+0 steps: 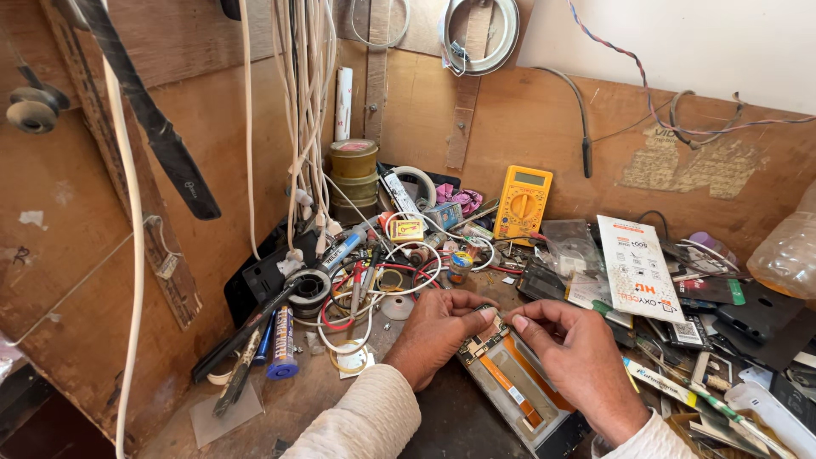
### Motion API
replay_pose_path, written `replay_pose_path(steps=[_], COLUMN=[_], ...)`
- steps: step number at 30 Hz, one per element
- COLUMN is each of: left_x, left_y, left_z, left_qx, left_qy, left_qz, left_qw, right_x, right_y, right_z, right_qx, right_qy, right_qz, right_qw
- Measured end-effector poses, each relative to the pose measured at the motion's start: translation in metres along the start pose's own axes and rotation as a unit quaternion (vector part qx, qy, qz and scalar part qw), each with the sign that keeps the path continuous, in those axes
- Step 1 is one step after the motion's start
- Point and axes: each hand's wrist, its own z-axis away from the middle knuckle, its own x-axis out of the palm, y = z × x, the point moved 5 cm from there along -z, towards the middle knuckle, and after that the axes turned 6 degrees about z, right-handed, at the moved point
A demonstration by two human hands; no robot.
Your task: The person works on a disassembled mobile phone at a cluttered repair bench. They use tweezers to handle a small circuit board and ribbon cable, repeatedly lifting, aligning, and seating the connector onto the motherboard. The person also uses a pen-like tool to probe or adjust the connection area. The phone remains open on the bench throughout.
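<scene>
Our left hand [438, 333] and right hand [578, 353] pinch the top edge of an opened phone frame [516, 384]; a yellow multimeter [523, 204] sits at twelve o'clock.

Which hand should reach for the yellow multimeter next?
Probably the right hand: the multimeter stands against the back wall, up on its side of the opened phone. The left hand would have to cross over.

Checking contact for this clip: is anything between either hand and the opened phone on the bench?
Nothing visible. The left hand and right hand both rest directly on the opened phone, fingertips meeting at its top edge.
</scene>
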Motion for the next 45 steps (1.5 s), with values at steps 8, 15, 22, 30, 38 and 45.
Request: replay_pose_path(steps=[8,15,22,30,38,45], left_x=[0.0000,0.0006,0.0016,0.0012,0.0000,-0.0004], left_y=[0.0007,0.0019,0.0036,0.0027,0.0015,0.0019], left_z=[0.0001,0.0007,0.0015,0.0016,0.0008,0.0006], left_qx=[0.003,0.003,0.002,-0.001,0.003,0.004], left_qy=[-0.003,-0.004,-0.002,0.004,0.005,0.000], left_qz=[-0.003,-0.002,-0.006,-0.013,-0.007,-0.018], left_qw=[1.000,1.000,1.000,1.000,1.000,1.000], right_x=[0.0007,0.0029,0.0035,0.0003,0.0051,0.0053], right_y=[-0.0011,0.0031,0.0032,0.0023,0.0038,0.0036], right_z=[-0.0049,-0.0039,-0.0030,-0.0014,-0.0047,-0.0048], right_qx=[0.032,0.043,0.036,0.039,0.080,0.082], right_qy=[-0.017,-0.024,-0.024,0.002,0.005,0.006], right_qz=[0.005,-0.055,-0.060,-0.062,-0.098,-0.090], right_qw=[0.999,0.997,0.997,0.997,0.992,0.993])
